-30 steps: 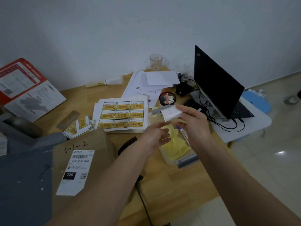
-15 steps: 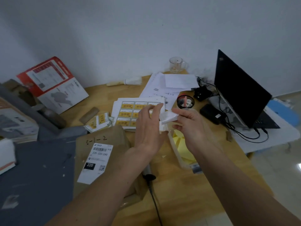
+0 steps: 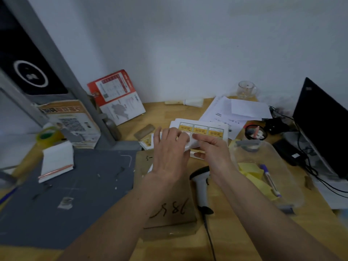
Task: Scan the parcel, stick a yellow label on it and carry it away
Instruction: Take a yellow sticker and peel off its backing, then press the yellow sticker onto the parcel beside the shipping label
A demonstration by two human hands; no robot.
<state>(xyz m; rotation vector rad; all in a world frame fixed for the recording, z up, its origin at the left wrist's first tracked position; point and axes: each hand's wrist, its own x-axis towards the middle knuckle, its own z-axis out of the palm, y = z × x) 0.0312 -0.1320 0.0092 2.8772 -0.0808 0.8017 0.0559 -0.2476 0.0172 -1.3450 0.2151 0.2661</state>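
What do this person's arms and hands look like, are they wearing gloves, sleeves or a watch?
Both forearms are bare up to the picture's lower edge: no sleeves show. The left hand and right hand have no gloves, and no watch, band or ring is visible on either.

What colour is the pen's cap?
Purple; the pen shows in the head view.

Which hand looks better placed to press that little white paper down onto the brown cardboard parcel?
Probably the left hand: it hovers spread directly above the brown cardboard parcel, touching the small white paper. The right hand pinches the paper's other end, out over the parcel's edge.
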